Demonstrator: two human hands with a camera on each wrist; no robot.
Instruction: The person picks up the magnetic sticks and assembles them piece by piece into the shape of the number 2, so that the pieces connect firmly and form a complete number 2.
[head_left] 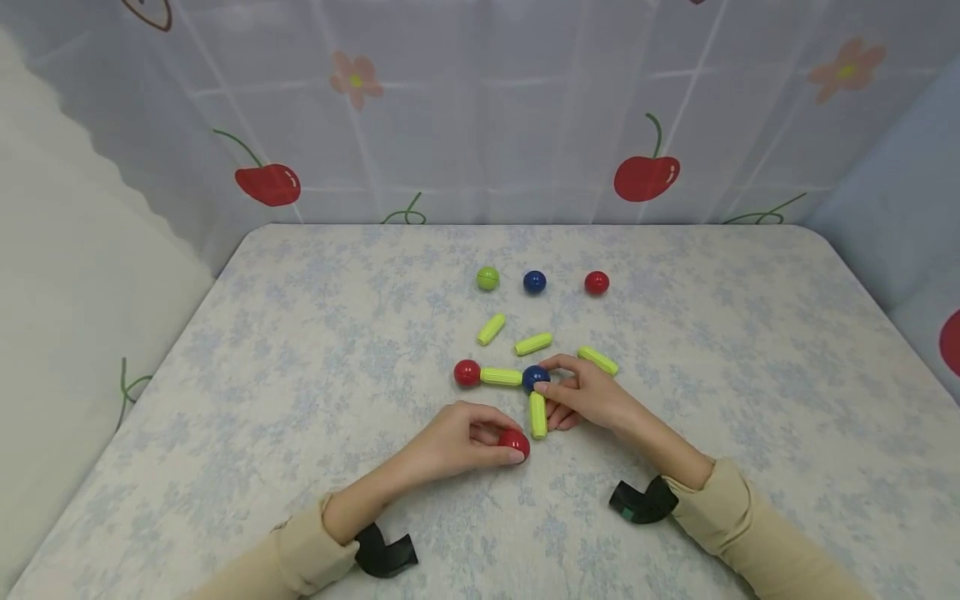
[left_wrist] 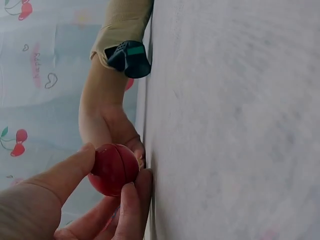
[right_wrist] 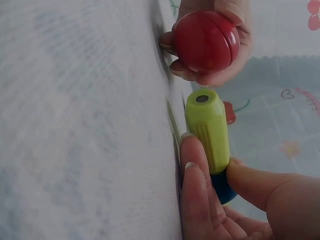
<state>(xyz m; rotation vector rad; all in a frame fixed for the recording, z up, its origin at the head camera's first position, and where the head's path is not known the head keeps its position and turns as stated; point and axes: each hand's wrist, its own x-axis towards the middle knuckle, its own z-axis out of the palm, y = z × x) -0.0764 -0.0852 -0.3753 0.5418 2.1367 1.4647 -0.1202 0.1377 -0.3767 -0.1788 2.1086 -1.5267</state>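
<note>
My left hand (head_left: 459, 443) pinches a red ball (head_left: 514, 445) between thumb and fingers, close to the tabletop. In the left wrist view a seam runs round this red ball (left_wrist: 114, 170). The right hand (head_left: 588, 393) grips a blue ball (head_left: 536, 378) that joins two yellow-green rods. One rod (head_left: 500, 377) runs left to another red ball (head_left: 467, 373). The other rod (head_left: 537, 415) points toward me, its free end a short gap from the held red ball. A dark round spot shows on that rod's end (right_wrist: 202, 98) in the right wrist view.
Behind the hands lie three loose yellow-green rods, one left (head_left: 491, 329), one middle (head_left: 533, 343) and one right (head_left: 597, 360). Farther back sit a green ball (head_left: 487, 278), a blue ball (head_left: 535, 282) and a red ball (head_left: 597, 282). A patterned cloth covers the table (head_left: 300, 333).
</note>
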